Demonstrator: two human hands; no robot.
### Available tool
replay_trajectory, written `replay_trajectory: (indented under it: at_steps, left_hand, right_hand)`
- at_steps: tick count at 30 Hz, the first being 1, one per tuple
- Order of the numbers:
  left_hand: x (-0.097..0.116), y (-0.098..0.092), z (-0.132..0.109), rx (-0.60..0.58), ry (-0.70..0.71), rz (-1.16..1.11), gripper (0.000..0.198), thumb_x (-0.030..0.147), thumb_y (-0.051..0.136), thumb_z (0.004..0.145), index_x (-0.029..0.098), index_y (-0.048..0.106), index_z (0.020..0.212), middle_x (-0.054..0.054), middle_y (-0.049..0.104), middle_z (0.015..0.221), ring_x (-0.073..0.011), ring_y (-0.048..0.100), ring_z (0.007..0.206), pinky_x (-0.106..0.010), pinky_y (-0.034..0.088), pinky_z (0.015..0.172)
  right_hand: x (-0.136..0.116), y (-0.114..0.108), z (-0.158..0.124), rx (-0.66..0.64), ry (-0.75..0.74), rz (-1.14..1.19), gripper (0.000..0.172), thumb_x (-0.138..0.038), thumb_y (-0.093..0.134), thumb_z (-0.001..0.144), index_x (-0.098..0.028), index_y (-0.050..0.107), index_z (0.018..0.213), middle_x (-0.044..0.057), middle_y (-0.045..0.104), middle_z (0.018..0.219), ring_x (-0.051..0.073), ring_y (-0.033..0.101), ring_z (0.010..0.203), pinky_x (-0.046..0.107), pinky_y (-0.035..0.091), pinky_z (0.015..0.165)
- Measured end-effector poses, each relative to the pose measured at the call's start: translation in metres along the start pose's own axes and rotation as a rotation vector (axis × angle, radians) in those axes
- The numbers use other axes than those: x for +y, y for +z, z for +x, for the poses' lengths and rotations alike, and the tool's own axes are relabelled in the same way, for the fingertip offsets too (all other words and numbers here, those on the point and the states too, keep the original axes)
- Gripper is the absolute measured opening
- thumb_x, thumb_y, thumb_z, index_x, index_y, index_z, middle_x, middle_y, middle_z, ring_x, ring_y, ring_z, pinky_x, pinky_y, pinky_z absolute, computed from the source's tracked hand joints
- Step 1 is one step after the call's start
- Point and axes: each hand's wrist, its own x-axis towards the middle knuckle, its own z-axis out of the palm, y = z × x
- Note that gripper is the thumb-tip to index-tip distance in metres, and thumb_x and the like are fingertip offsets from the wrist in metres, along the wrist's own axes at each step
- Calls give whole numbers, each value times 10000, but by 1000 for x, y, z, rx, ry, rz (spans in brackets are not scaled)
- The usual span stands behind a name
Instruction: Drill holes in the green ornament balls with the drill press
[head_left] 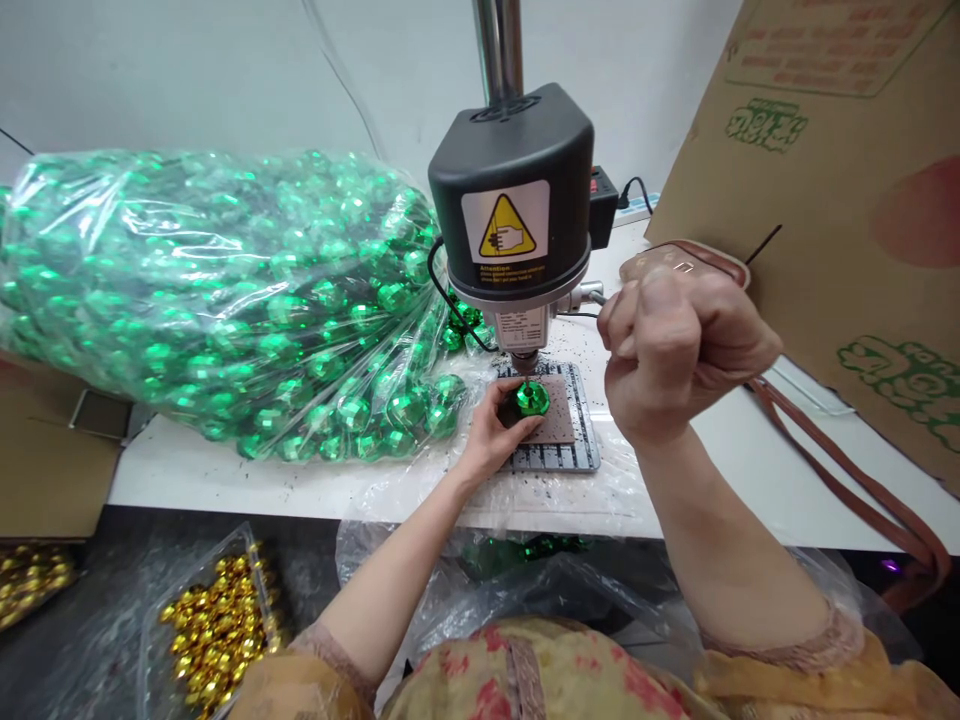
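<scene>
While one green ball (533,401) is held beneath the drill press (517,180), work on that piece is judged to be under way; its top appears to be met by the bit, but a finished hole cannot be made out. Many more green balls are contained in the plastic bag (225,300) to the left of the left hand (495,430); whether any have been drilled cannot be told. Dark chips are scattered around that hand. The ball is clasped between its thumb and fingers, parted only by the ball's width, above the brown board (564,420) just to that hand's right. The right hand (664,350), well to the right of the left, is curled into a fist beside the lever (587,295); whether the lever is gripped is hidden.
</scene>
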Motion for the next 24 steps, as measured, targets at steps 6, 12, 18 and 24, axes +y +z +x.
replay_trajectory:
  at_steps: [6, 12, 18, 24]
  left_hand:
    - [0, 1, 0, 1, 10, -19, 569, 460, 849, 789, 204, 593, 1228, -105, 692, 1201, -266, 668, 1136, -436, 529, 1023]
    - [-1, -1, -1, -13, 16, 8, 567, 443, 845, 799, 205, 590, 1246, -108, 691, 1219, -266, 666, 1155, -431, 533, 1027]
    - [-2, -2, -2, -16, 16, 14, 564, 424, 840, 810, 218, 578, 1264, -100, 670, 1249, -255, 657, 1170, -427, 525, 1042]
    - [-2, -2, -2, -20, 20, -3, 546, 412, 840, 812, 208, 579, 1246, -102, 680, 1233, -255, 657, 1173, -427, 524, 1041]
  right_hand:
    - [0, -2, -5, 12, 12, -9, 530, -203, 603, 921, -191, 182, 600, -69, 225, 499, 42, 245, 414, 265, 226, 422]
    - [5, -6, -8, 13, -33, -12, 519, -178, 610, 899, -200, 204, 577, -68, 245, 483, 58, 235, 397, 282, 222, 422]
    - [9, -14, -15, -19, -76, -4, 493, -159, 602, 894, -198, 224, 578, -73, 278, 489, 52, 257, 392, 271, 241, 410]
    - [10, -17, -18, -56, -103, 16, 480, -131, 584, 888, -190, 212, 592, -77, 297, 487, 38, 286, 394, 257, 275, 407]
